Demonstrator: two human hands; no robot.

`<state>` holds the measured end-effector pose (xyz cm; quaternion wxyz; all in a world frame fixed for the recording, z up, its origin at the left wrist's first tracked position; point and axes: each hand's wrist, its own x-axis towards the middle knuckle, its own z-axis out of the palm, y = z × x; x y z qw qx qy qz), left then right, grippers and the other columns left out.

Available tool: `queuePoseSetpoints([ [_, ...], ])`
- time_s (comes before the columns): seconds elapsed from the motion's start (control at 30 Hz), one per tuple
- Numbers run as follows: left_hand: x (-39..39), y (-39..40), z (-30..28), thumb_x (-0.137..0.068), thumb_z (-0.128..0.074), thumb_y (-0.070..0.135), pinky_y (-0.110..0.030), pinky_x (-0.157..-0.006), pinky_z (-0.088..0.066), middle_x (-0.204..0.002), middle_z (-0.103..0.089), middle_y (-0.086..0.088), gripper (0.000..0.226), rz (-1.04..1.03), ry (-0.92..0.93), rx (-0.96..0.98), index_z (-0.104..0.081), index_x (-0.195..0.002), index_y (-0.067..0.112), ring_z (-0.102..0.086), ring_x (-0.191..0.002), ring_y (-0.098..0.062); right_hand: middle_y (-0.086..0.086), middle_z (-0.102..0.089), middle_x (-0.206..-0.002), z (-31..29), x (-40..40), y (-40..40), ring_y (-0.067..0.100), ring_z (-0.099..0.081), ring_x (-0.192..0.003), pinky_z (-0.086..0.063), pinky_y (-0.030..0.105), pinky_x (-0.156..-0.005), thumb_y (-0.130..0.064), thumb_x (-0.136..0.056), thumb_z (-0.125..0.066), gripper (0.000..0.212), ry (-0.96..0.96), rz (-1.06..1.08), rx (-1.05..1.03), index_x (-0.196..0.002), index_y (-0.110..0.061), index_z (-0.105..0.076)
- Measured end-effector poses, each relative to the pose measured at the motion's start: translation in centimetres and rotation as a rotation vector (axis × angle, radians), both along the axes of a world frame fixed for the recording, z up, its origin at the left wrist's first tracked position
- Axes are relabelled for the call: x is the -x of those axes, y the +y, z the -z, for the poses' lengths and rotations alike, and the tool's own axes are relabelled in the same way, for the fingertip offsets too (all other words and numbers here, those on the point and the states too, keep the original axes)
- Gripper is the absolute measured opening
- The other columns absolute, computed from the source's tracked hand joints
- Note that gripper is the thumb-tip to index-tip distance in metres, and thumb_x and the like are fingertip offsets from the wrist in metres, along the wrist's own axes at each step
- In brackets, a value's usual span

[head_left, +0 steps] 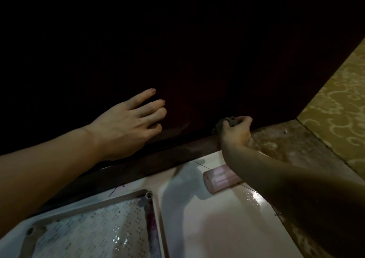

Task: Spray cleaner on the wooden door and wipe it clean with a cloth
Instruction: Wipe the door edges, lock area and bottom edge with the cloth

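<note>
1. Head view looks down at the foot of a dark wooden door (177,50), which fills the upper part of the picture and is mostly lost in shadow.
2. Left hand (126,123) lies flat against the door near its bottom edge, fingers straight and spread, grasping nothing.
3. Right hand (235,131) is clenched around a crumpled grey cloth (227,122), pressing it to the door's bottom edge, close to the door's lower right corner.
4. A pink oblong object (219,178) lies on the pale tiled floor (207,218) just below the right forearm; what it is cannot be told.
5. A perforated plastic tray (94,224) with a raised rim rests on the floor toward the lower left, beneath the left forearm.
6. Wet patches glint on the tiles near the right arm.
7. Yellow patterned wall (339,107) stands at the right, past the door's edge.
</note>
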<state>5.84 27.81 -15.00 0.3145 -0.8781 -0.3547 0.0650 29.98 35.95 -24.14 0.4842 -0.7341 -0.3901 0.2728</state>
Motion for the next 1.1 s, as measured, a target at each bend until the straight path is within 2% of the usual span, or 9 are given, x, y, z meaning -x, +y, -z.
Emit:
queuePoseSetpoints([
  [0.13,0.8,-0.3,-0.5,-0.059,-0.077,0.019,-0.056,-0.113,-0.009,-0.123,-0.058,-0.03,0.043,0.022,0.008,0.003,-0.072,-0.098,0.001,-0.049,-0.124,-0.045,0.012,-0.053,-0.117,-0.1,3.8,-1.8,0.024,-0.054,-0.097,-0.039,0.028,-0.078,-0.012,-0.091,-0.06,0.015,0.029,-0.102,0.034,-0.105,-0.012,-0.055],
  [0.27,1.7,-1.1,-1.0,-0.059,-0.08,0.027,-0.057,-0.112,-0.017,-0.125,-0.058,-0.027,0.047,-0.03,0.047,0.002,-0.073,-0.1,0.005,-0.048,-0.127,-0.042,0.005,-0.045,-0.112,0.7,7.5,-4.4,0.006,-0.042,-0.069,-0.035,0.022,-0.076,-0.009,-0.091,-0.06,0.011,0.014,-0.244,0.045,-0.094,-0.014,-0.051],
  [0.33,2.2,-1.4,-1.0,-0.064,-0.074,0.027,-0.057,-0.113,-0.016,-0.128,-0.057,-0.026,0.043,-0.035,0.059,-0.018,-0.072,-0.101,0.006,-0.046,-0.129,-0.041,0.002,-0.041,-0.109,0.9,8.5,-5.2,0.006,-0.041,-0.07,-0.031,0.016,-0.071,-0.009,-0.09,-0.061,0.013,0.001,-0.313,0.037,-0.091,-0.016,-0.05],
  [0.43,2.9,-2.0,-1.2,-0.071,-0.065,0.029,-0.057,-0.115,-0.013,-0.134,-0.053,-0.024,0.042,-0.055,0.083,-0.031,-0.071,-0.107,0.009,-0.041,-0.134,-0.039,0.006,-0.052,-0.11,0.9,8.4,-5.3,0.02,-0.052,-0.092,-0.043,0.029,-0.082,-0.013,-0.086,-0.067,0.017,-0.068,-0.393,0.007,-0.091,-0.019,-0.052],
  [0.53,3.4,-2.3,-1.1,-0.076,-0.061,0.032,-0.056,-0.116,-0.009,-0.138,-0.051,-0.022,0.043,-0.051,0.114,-0.056,-0.069,-0.111,0.011,-0.037,-0.137,-0.037,0.01,-0.058,-0.11,-0.2,6.6,-4.7,0.027,-0.057,-0.102,-0.051,0.043,-0.089,-0.017,-0.086,-0.068,0.017,-0.108,-0.322,-0.028,-0.096,-0.02,-0.055],
  [0.73,4.9,-2.4,0.1,-0.08,-0.052,0.031,-0.056,-0.117,-0.004,-0.143,-0.045,-0.022,0.044,-0.037,0.146,-0.065,-0.067,-0.116,0.01,-0.031,-0.14,-0.037,0.002,-0.047,-0.106,-3.2,6.0,-4.4,0.01,-0.047,-0.088,-0.038,0.005,-0.065,-0.014,-0.09,-0.064,0.013,-0.214,-0.334,-0.256,-0.093,-0.019,-0.053],
  [0.9,6.8,-3.6,0.3,-0.084,-0.05,0.037,-0.055,-0.116,0.008,-0.151,-0.034,-0.019,0.049,-0.087,0.192,-0.036,-0.06,-0.126,0.014,-0.018,-0.145,-0.034,0.0,-0.042,-0.105,-0.3,8.8,-5.7,0.011,-0.044,-0.088,-0.041,0.022,-0.079,-0.01,-0.089,-0.065,0.014,-0.275,-0.418,-0.145,-0.091,-0.017,-0.053],
  [1.0,8.2,-4.7,-0.3,-0.071,-0.07,0.034,-0.056,-0.116,-0.004,-0.142,-0.046,-0.022,0.048,-0.058,0.112,-0.016,-0.069,-0.112,0.009,-0.033,-0.139,-0.036,0.003,-0.041,-0.104,0.9,9.6,-6.0,0.014,-0.042,-0.083,-0.036,0.022,-0.077,-0.006,-0.088,-0.065,0.012,-0.275,-0.454,-0.063,-0.091,-0.013,-0.055],
  [1.1,9.4,-5.7,-0.6,-0.064,-0.075,0.029,-0.056,-0.115,-0.011,-0.137,-0.051,-0.023,0.046,-0.049,0.085,0.02,-0.072,-0.104,0.007,-0.039,-0.135,-0.037,0.002,-0.041,-0.104,0.6,9.7,-6.2,0.015,-0.043,-0.085,-0.043,0.03,-0.081,-0.008,-0.089,-0.064,0.01,-0.262,-0.429,-0.086,-0.095,-0.01,-0.057],
])
